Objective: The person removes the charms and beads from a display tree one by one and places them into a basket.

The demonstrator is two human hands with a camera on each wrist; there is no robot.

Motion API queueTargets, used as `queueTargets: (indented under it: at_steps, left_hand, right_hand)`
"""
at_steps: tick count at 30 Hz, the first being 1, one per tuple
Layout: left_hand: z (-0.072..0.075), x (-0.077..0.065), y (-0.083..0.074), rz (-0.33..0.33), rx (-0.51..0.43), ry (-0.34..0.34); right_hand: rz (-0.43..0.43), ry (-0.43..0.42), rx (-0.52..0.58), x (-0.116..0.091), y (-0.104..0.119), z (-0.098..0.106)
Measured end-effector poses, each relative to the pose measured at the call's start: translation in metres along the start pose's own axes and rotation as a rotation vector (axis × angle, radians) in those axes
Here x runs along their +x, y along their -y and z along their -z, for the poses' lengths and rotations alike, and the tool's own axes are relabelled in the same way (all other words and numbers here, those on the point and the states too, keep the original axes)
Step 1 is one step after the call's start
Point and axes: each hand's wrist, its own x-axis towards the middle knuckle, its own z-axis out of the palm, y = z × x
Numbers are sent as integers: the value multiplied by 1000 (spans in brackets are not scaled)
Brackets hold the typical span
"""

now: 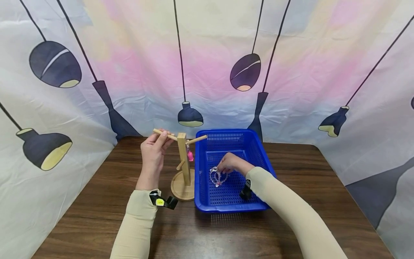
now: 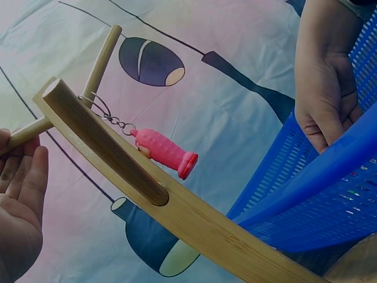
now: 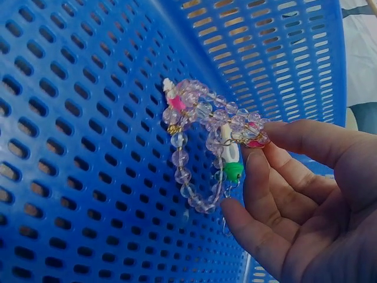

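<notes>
In the head view my left hand (image 1: 153, 151) pinches one peg of a wooden peg stand (image 1: 183, 154) with a round base. A pink figure keychain (image 2: 162, 150) hangs by its ring from another peg. My right hand (image 1: 231, 162) reaches down into a blue plastic basket (image 1: 201, 187). Its thumb and fingertips pinch clear-and-pink beaded bracelets (image 3: 181, 158) at one side; how many strands they grip, I cannot tell. Close behind the fingers in the right wrist view is a white-and-green charm (image 3: 234, 170), partly covered by beads.
The stand and basket stand side by side on a dark wooden table (image 1: 106, 201). Behind the table hangs a pastel cloth backdrop (image 1: 145, 72) printed with dark lamps. The basket's perforated walls rise around my right hand.
</notes>
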Motion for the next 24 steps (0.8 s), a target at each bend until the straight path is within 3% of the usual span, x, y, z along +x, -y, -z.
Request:
queueTargets:
  at_steps: [24]
  left_hand:
    - [-1, 1, -1, 11, 15, -12]
  right_hand:
    - [-37, -19, -33, 10, -12, -3]
